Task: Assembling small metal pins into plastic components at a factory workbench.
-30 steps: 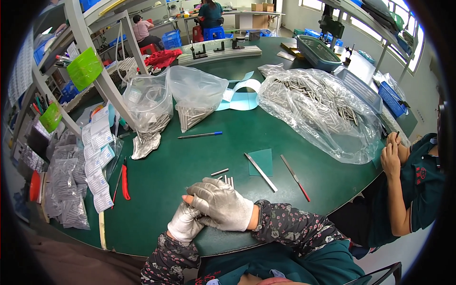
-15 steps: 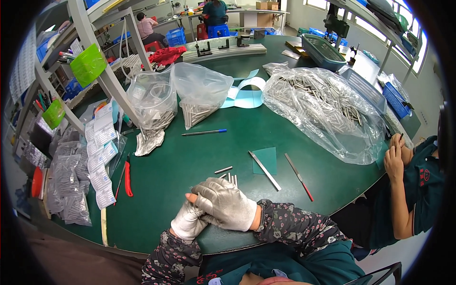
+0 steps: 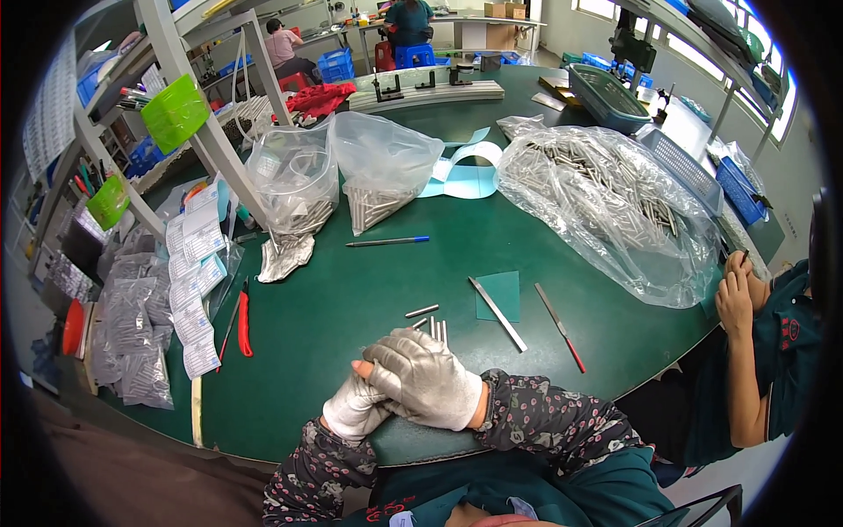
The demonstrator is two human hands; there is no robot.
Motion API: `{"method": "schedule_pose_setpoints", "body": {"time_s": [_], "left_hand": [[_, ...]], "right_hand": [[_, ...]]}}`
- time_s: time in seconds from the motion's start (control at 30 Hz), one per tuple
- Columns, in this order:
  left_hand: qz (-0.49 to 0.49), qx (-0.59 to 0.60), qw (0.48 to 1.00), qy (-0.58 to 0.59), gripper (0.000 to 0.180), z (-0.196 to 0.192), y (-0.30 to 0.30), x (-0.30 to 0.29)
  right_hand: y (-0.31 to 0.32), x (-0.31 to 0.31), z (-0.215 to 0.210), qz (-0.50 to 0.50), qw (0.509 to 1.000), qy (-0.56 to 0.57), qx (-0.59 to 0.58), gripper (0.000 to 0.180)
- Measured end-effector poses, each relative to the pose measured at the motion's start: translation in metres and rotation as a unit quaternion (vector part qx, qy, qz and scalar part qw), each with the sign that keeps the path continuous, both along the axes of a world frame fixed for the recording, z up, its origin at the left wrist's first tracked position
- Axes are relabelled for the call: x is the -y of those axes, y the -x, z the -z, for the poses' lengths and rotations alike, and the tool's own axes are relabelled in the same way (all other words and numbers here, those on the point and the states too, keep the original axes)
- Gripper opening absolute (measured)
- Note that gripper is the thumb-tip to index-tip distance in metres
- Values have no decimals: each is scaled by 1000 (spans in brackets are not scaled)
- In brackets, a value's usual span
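White-gloved right hand point(image 3: 426, 378) lapped over left hand point(image 3: 349, 411).
Both curled together; can't tell if anything's gripped. Metal pins point(image 3: 422, 311) lie on green table point(image 3: 369, 285) just beyond right hand.

Classifies as a workshop for small metal parts. Contains a green-topped workbench point(image 3: 386, 277) bearing loose metal pins point(image 3: 421, 311), clear plastic bags point(image 3: 615, 237) filled with similar pins, and a slim red-handled metal tool point(image 3: 562, 329). Includes grey metal shelving posts point(image 3: 233, 171) fitted with bright green holders point(image 3: 176, 114). Seats a co-worker point(image 3: 795, 338) at the right-hand edge. Displays, farther back, blue crates point(image 3: 336, 67), a blue plastic stool point(image 3: 415, 57) and another bench point(image 3: 461, 19) carrying cardboard boxes point(image 3: 495, 10).
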State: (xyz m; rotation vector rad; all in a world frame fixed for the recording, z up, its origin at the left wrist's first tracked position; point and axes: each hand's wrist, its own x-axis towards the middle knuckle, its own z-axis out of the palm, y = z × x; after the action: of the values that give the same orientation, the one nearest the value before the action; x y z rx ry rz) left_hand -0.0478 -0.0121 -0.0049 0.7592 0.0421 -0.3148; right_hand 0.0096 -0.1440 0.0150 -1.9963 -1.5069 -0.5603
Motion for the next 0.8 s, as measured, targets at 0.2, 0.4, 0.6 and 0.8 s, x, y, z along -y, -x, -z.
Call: {"method": "schedule_pose_setpoints", "body": {"time_s": [0.2,0.4,0.6,0.8], "left_hand": [[21,22,999,15,46,9,-2,-5],[-17,24,1000,-3,41,5,-5,-1],[54,25,998,9,44,15,-3,-12],[-25,72,996,-39,46,2,-9,-1]], "right_hand": [[1,0,-1,-6,1000,13,-13,49],[-1,-1,-6,35,998,-5,-43,51],[5,1,-8,47,997,32,-49,47],[-6,-1,-7,2,999,8,-43,48]]}}
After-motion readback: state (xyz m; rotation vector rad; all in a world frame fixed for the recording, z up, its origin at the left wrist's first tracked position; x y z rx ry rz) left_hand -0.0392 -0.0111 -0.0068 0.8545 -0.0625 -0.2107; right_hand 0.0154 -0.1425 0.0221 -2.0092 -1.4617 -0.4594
